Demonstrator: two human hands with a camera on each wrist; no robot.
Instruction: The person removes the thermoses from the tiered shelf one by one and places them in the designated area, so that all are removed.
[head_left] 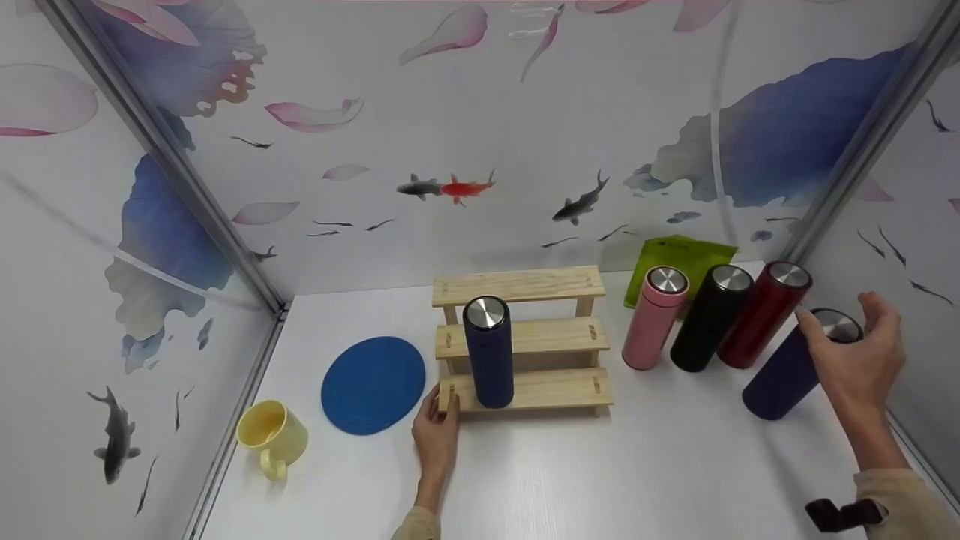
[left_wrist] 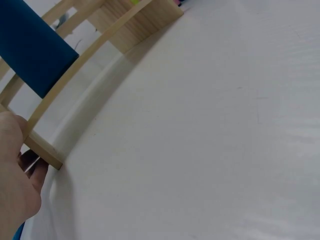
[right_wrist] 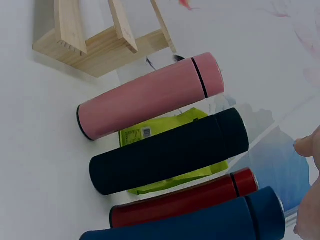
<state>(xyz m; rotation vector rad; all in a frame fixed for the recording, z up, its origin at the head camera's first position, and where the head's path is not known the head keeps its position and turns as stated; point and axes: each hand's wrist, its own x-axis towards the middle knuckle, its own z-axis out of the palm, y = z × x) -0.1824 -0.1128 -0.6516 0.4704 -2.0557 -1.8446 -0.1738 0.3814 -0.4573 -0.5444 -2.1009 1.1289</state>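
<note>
A three-tier wooden step rack (head_left: 555, 388) stands mid-table, and my left hand (head_left: 436, 435) grips the left end of its lowest step. On that step a dark blue thermos (head_left: 491, 360) stands upright. At the right, another dark blue thermos (head_left: 784, 375) stands on the table. My right hand (head_left: 862, 360) is by its silver lid with thumb and fingers spread; in the right wrist view the hand (right_wrist: 310, 200) shows a gap from the lid. Beside that thermos are a red thermos (head_left: 763, 315), a black thermos (head_left: 709, 322) and a pink thermos (head_left: 654, 322).
A green bag (head_left: 697, 251) lies against the back wall behind the thermoses. Left of the rack are a round blue mat (head_left: 373, 385) and a yellow mug (head_left: 289, 435). Printed panels wall in the white table (head_left: 600, 480) at the back and both sides.
</note>
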